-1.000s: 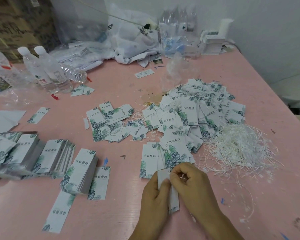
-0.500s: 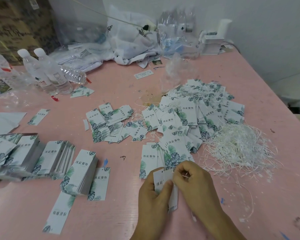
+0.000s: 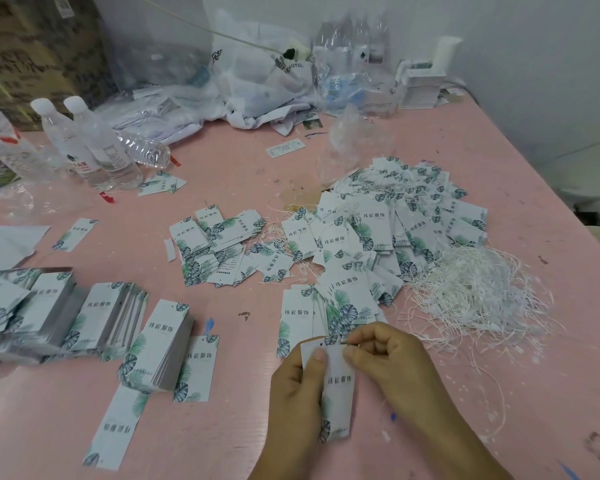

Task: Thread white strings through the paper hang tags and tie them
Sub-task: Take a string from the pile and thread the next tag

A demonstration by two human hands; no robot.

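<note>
Pink worktable (image 3: 326,168) covered in tags, with a tangle of white strings (image 3: 471,292) off to the right. Left hand (image 3: 298,393) grips a small stack of hang tags (image 3: 338,386) just above the near edge, thumb pinning the top. Right hand (image 3: 392,362) is curled, fingertips pinched at the punched hole, probably feeding a string that's too thin to see. Best bet: keep the holes lined up and pull gently.
</note>
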